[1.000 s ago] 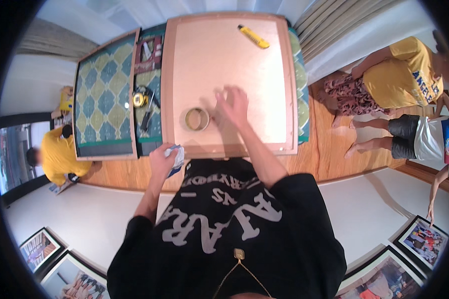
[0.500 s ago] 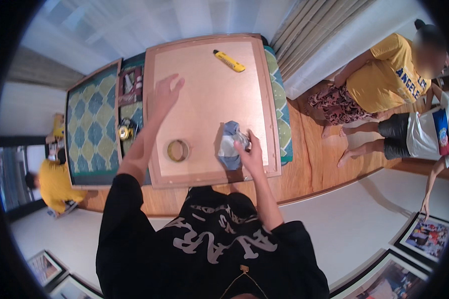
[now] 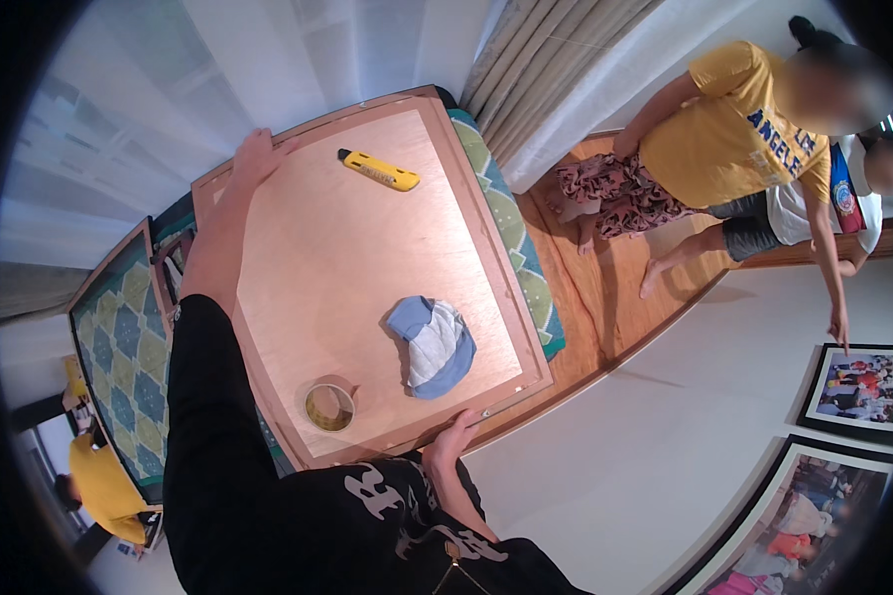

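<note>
A large framed wooden panel [image 3: 337, 258] lies flat in front of me, with brown tape along its borders. My left hand [image 3: 256, 159] reaches across to its far left edge and grips the frame, thumb over the top. At the near edge, my right hand [image 3: 450, 439] is closed on the frame, its fingers partly hidden. On the panel rests a crumpled blue and white cloth [image 3: 435, 345], apart from both hands. A roll of tape [image 3: 329, 405] sits near the front left corner. Toward the far side lies a yellow utility knife [image 3: 379, 170].
Green and blue patterned fabric [image 3: 514, 223] shows beneath the panel. Another frame [image 3: 119, 347] stands at left, near a person in yellow [image 3: 104, 476]. At right are a person in a yellow shirt [image 3: 729, 139], a person in white, and framed pictures [image 3: 856, 392]. Curtains [image 3: 556, 69] hang behind.
My right hand has let go of the cloth and moved to the panel's near edge. My left hand has moved out to the far left edge. The view has turned.
</note>
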`<state>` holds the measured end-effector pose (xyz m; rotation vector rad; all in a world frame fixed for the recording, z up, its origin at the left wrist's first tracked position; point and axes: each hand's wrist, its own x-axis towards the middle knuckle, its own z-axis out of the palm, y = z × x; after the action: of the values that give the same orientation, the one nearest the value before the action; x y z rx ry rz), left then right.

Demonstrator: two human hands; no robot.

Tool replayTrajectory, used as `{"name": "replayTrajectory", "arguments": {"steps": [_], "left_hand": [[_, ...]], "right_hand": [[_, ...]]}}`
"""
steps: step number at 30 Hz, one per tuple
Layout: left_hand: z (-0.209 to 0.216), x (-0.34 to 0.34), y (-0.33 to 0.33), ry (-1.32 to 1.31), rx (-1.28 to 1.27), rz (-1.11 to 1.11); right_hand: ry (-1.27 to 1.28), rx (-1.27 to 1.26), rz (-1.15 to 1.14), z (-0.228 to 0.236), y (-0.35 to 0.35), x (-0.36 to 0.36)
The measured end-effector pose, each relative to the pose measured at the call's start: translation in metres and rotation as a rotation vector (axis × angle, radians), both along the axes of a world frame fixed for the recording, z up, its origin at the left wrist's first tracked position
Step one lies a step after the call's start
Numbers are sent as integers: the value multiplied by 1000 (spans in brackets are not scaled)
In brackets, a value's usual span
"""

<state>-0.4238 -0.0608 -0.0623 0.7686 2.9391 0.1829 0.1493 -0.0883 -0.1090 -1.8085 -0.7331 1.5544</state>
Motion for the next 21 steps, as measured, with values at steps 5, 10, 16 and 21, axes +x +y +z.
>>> {"name": "replayTrajectory", "arguments": {"steps": [5,10,16,21], "left_hand": [[-4,-17,-13,-33,83,13],[47,-25,-8,-163,211,36],[78,11,-5,-203,299,216],[47,67,-60,-204,266,408]], "right_hand": [[15,72,-93,55,3,-28],[-39,137,-18,74,72,-19],[87,266,240,73,220,-6],[26,202,450,63,323,-16]]}}
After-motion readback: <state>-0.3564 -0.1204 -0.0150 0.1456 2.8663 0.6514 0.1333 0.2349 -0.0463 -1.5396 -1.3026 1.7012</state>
